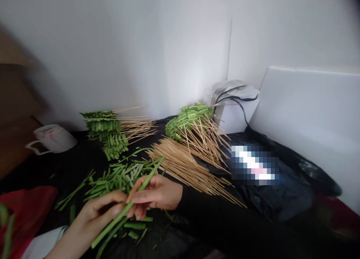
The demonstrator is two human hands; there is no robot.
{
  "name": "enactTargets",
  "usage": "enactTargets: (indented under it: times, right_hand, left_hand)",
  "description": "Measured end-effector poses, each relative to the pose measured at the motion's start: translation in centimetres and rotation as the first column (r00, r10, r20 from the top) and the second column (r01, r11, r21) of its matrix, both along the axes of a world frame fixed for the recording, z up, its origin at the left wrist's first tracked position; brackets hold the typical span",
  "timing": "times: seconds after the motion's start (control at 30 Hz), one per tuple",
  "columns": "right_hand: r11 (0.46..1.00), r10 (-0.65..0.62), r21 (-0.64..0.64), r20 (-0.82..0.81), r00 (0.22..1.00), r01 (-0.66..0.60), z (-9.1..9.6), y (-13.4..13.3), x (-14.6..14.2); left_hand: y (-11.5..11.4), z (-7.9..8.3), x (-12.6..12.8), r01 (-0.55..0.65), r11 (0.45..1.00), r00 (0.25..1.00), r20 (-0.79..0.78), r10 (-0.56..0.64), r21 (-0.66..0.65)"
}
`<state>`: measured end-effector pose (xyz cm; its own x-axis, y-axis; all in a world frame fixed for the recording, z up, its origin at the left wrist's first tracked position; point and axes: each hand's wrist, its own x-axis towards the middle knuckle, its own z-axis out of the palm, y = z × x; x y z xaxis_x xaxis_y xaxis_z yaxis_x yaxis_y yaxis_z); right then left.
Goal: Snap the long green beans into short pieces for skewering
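Note:
My left hand (95, 217) and my right hand (156, 194) meet low in the middle of the head view, both pinched on one long green vegetable stalk (149, 174) that slants from lower left to upper right. Just behind the hands lies a loose pile of cut green stalk pieces (120, 176) on the black sheet (253, 202). To the right of that pile is a heap of bare bamboo skewers (185, 165). Two stacks of skewers loaded with green pieces stand farther back, one at the left (107, 131) and one in the middle (188, 120).
A white mug (53, 139) lies at the far left. A white wall runs behind, and a white board (309, 116) leans at the right. A plastic bag with a black cord (233, 94) sits in the corner. Red cloth (25, 210) shows at lower left.

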<state>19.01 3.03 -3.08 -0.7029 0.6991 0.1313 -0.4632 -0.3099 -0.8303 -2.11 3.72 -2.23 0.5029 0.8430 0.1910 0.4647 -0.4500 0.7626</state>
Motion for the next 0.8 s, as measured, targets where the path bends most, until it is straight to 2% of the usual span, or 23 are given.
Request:
enactTargets:
  times: [0.03, 0.13, 0.2, 0.27, 0.4, 0.57, 0.63, 0.7, 0.73, 0.77, 0.8]
  right_hand:
    - [1.0, -0.013, 0.003, 0.016, 1.0, 0.013, 0.1, -0.1, 0.1]
    - [0.998, -0.061, 0.03, 0.075, 0.995, 0.059, 0.1, -0.1, 0.5]
    - [0.989, -0.136, 0.07, 0.079, 0.988, 0.13, -0.1, 0.2, 0.9]
    - [0.972, -0.218, 0.119, 0.118, 0.969, 0.205, -0.5, 0.7, 1.2]
    - [0.92, -0.371, 0.228, 0.24, 0.897, 0.319, -0.9, 1.4, 1.2]
    - [0.856, -0.481, 0.413, 0.417, 0.771, 0.31, -0.4, 0.6, 0.3]
    - [0.775, -0.584, 0.541, 0.416, 0.697, 0.326, -0.4, 0.1, -0.1]
    - [0.606, -0.733, 0.719, 0.337, 0.591, 0.341, -0.6, 0.1, -0.2]
    - [0.542, -0.77, 0.776, 0.304, 0.561, 0.324, -0.8, 0.2, -0.1]
    - [0.485, -0.803, 0.819, 0.278, 0.527, 0.308, -1.0, 0.4, 0.1]
    - [0.438, -0.834, 0.85, 0.263, 0.486, 0.292, -1.1, 0.6, 0.4]
  left_hand:
    - [0.1, 0.2, 0.3, -0.05, 0.999, 0.999, 0.013, 0.05, -0.013]
    - [0.4, 0.2, 0.3, -0.268, 0.949, 0.964, 0.051, 0.263, 0.169]
    - [0.3, -0.1, -0.1, -0.32, 0.922, 0.947, 0.042, 0.318, 0.218]
    - [0.0, -0.2, -0.3, -0.339, 0.9, 0.937, 0.015, 0.349, 0.275]
    - [-0.6, -0.1, -0.3, -0.368, 0.782, 0.914, 0.038, 0.405, 0.504]
    - [-1.2, 0.0, -0.4, -0.27, 0.644, 0.937, 0.04, 0.348, 0.715]
    - [-1.5, 0.1, -0.3, -0.244, 0.601, 0.939, 0.031, 0.342, 0.761]
    - [-1.6, 0.1, -0.3, -0.205, 0.581, 0.941, -0.005, 0.339, 0.788]
    - [-1.5, 0.1, -0.4, -0.214, 0.551, 0.936, 0.008, 0.352, 0.806]
    - [-1.3, 0.1, -0.7, -0.253, 0.527, 0.92, 0.033, 0.391, 0.811]
    - [-1.0, 0.1, -1.1, -0.372, 0.452, 0.871, 0.137, 0.472, 0.811]
